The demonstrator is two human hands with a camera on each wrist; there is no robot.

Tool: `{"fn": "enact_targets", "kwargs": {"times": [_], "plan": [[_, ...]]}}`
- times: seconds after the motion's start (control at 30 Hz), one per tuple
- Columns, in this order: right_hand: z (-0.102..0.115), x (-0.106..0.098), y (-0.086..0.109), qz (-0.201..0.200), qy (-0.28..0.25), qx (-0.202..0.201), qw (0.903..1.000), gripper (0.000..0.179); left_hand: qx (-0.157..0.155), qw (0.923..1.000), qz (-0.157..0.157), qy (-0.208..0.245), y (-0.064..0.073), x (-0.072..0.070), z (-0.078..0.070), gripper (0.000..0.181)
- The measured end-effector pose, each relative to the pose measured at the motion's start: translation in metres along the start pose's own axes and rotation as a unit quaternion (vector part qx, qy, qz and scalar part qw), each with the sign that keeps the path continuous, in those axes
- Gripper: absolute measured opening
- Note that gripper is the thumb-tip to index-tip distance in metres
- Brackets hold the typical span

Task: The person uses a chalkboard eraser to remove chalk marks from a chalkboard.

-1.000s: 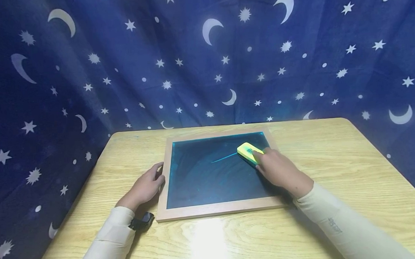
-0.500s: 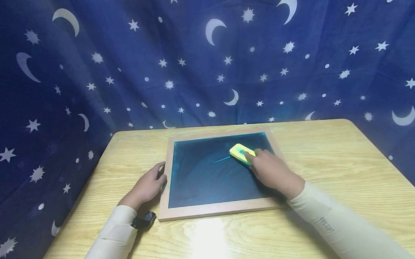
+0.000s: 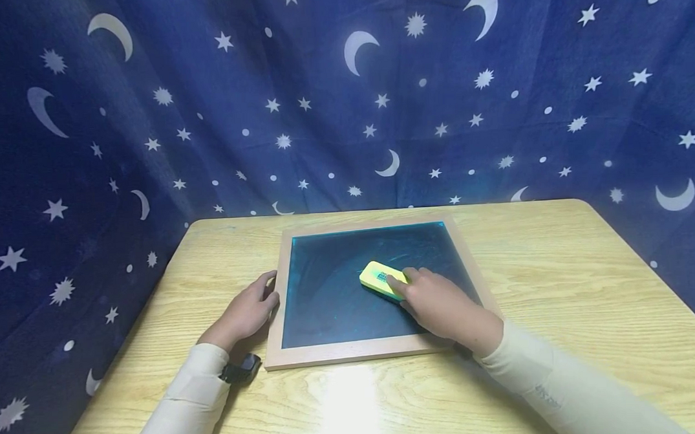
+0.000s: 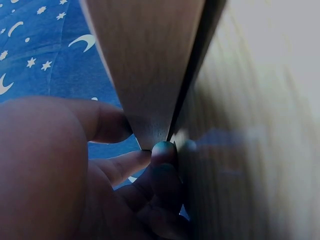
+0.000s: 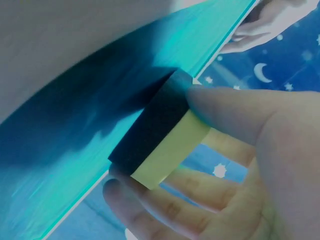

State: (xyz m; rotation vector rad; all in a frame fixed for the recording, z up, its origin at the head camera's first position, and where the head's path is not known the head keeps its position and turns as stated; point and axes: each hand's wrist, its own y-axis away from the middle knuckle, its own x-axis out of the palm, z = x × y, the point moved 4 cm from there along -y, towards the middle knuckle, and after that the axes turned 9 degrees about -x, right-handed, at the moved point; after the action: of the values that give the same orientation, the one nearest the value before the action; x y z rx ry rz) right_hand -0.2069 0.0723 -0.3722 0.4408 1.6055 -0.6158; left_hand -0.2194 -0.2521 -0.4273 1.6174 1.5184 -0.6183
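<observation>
In the head view, my right hand [image 3: 444, 303] grips a yellow eraser [image 3: 380, 277] with a dark felt underside. The eraser lies on the dark face of a wood-framed chalkboard [image 3: 328, 308], right of its middle. In the right wrist view, the thumb [image 5: 235, 112] holds one side of the eraser [image 5: 167, 150] and fingers lie along the other. My left hand [image 3: 245, 312] rests against the left edge of the frame. In the left wrist view, its thumb and fingertips touch the wooden frame [image 4: 145, 65], other fingers bent near the table.
The chalkboard lies on a light wooden table [image 3: 572, 285]. A blue curtain [image 3: 318, 69] with moons and stars hangs behind the table and at both sides. A black wrist device [image 3: 240, 369] sits at the left cuff, close to the frame's near corner.
My right hand has moved the eraser left and toward me across the board. Most of the blue chalk line is no longer visible. My left hand stays at the frame.
</observation>
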Motion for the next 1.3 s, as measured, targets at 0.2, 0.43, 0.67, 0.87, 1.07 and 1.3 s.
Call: {"fn": "enact_targets", "kwargs": {"times": [0.2, 0.43, 0.67, 0.87, 1.07, 1.3], "plan": [[0.019, -0.003, 0.003, -0.011, 0.014, -0.045, 0.9989, 0.049, 0.0, 1.0, -0.001, -0.002, 0.0, 0.0, 0.0, 0.057], [0.033, -0.004, 0.005, -0.02, 0.023, -0.075, 0.9968, 0.046, 0.001, 1.0, -0.002, -0.004, 0.0, 0.0, 0.001, 0.056], [0.028, -0.005, 0.005, -0.025, 0.006, -0.075, 0.9968, 0.047, 0.0, 1.0, -0.003, -0.004, 0.001, 0.0, 0.0, 0.057], [0.015, -0.003, 0.004, -0.018, -0.008, -0.053, 0.9984, 0.048, 0.003, 1.0, -0.004, -0.004, 0.0, -0.001, 0.0, 0.057], [-0.003, 0.0, 0.003, -0.003, -0.01, -0.012, 0.9999, 0.051, 0.004, 1.0, -0.003, -0.004, 0.0, 0.0, 0.0, 0.056], [-0.025, 0.003, 0.004, -0.013, -0.003, 0.012, 0.9998, 0.05, 0.003, 1.0, -0.003, -0.006, 0.0, -0.001, 0.0, 0.056]]}}
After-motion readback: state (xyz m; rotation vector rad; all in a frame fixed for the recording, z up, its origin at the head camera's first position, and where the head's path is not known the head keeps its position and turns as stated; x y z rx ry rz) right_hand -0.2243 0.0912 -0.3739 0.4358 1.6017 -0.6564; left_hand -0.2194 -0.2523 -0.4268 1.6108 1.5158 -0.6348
